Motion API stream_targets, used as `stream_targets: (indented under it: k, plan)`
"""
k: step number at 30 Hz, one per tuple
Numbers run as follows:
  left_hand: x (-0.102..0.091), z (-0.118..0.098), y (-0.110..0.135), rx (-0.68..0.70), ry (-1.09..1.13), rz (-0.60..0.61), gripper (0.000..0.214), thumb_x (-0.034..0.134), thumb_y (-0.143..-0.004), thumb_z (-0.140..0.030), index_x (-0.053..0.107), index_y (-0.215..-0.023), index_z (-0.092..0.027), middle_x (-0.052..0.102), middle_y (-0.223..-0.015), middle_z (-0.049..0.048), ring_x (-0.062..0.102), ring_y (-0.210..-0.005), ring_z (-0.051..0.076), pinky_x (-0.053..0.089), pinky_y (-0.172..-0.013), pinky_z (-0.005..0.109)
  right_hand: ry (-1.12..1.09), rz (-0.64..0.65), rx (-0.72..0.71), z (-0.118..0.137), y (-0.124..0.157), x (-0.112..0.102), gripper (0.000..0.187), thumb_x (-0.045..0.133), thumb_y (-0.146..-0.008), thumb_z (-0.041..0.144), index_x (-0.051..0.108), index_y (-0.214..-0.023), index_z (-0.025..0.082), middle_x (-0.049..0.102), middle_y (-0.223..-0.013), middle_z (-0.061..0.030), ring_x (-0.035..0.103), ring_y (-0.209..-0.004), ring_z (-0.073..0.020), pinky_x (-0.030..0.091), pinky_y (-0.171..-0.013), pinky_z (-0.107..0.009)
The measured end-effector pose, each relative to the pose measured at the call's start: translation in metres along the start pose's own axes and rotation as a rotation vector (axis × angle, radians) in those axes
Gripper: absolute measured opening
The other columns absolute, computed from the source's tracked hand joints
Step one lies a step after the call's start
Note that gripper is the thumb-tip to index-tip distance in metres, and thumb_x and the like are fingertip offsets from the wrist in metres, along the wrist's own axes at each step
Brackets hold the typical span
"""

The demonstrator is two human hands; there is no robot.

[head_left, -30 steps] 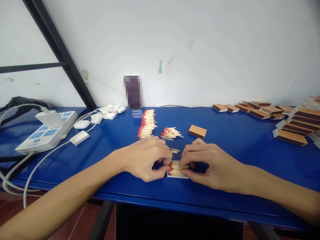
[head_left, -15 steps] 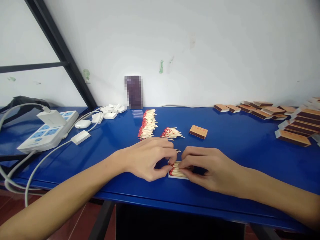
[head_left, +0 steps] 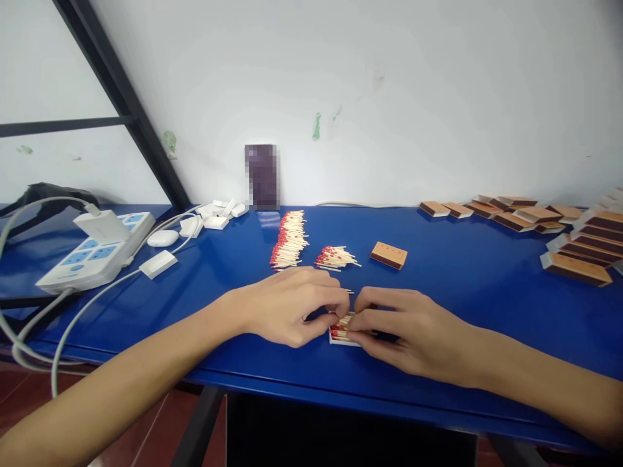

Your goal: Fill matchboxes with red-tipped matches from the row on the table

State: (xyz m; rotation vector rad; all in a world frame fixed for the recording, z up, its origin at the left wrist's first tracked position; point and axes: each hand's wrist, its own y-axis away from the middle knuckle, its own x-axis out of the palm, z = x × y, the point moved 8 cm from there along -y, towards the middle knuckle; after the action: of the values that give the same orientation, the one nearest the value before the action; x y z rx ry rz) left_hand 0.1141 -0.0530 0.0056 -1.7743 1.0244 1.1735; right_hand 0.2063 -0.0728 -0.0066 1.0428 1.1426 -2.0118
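Observation:
A white matchbox tray (head_left: 344, 343) lies near the table's front edge, holding red-tipped matches (head_left: 341, 333). At its left end, my left hand (head_left: 299, 305) has thumb and forefinger pinched together on matches. My right hand (head_left: 413, 327) covers the tray's right part, its fingertips closed on the match sticks. The fingers hide much of the tray. Just beyond my left hand are a small pile of matches (head_left: 335, 257) and a longer row of matches (head_left: 289, 241). A closed matchbox (head_left: 389, 255) rests behind my right hand.
Several matchboxes (head_left: 516, 213) lie at the back right, with stacked matchboxes (head_left: 579, 267) nearer on that side. On the left are a power strip (head_left: 92, 263) with cables, a white earbud case (head_left: 163, 239) and white trays (head_left: 217, 222). A pixelated dark object (head_left: 263, 178) leans against the wall.
My right fingertips have shifted slightly left over the matches, and more red heads show beside them. My left hand stays pinched at the tray's end. The view has shifted slightly.

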Motion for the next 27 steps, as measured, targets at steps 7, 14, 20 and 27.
stream_targets:
  k: [7,14,20,27]
  plan:
    - [-0.001,0.002,0.001,-0.013,0.013,-0.016,0.008,0.054,-0.084,-0.019,0.061,-0.086,-0.019,0.063,-0.082,0.0009,0.055,-0.078,0.016,0.042,-0.074,0.031,-0.059,-0.027,0.031,-0.003,-0.004,0.001,0.019,0.053,-0.095,0.022,0.068,-0.087,0.018,0.062,-0.082,-0.0041,0.056,-0.07,-0.0125,0.046,-0.064,-0.026]
    - [0.0,0.003,0.002,-0.012,0.003,0.002,0.009,0.056,-0.082,-0.022,0.061,-0.088,-0.018,0.063,-0.083,0.0013,0.056,-0.079,0.017,0.042,-0.074,0.031,-0.139,0.087,0.094,-0.004,-0.006,0.001,0.016,0.052,-0.092,0.017,0.067,-0.09,0.018,0.057,-0.086,-0.0033,0.053,-0.069,-0.0107,0.044,-0.063,-0.024]
    - [-0.002,0.003,0.003,0.001,0.009,-0.004,0.016,0.058,-0.082,-0.027,0.058,-0.095,-0.018,0.063,-0.089,0.002,0.056,-0.081,0.017,0.042,-0.076,0.032,-0.159,0.056,0.069,-0.007,-0.002,-0.014,0.02,0.048,-0.087,0.008,0.059,-0.1,0.019,0.056,-0.088,-0.0029,0.052,-0.071,-0.0127,0.043,-0.064,-0.027]
    - [0.002,0.01,0.002,-0.047,-0.041,0.03,0.023,0.06,-0.087,-0.04,0.057,-0.094,-0.019,0.06,-0.086,0.0011,0.052,-0.078,0.017,0.039,-0.073,0.032,-0.054,0.149,0.07,-0.01,-0.003,-0.005,0.014,0.043,-0.09,0.009,0.049,-0.097,0.02,0.055,-0.088,-0.0023,0.048,-0.07,-0.0139,0.04,-0.065,-0.028]
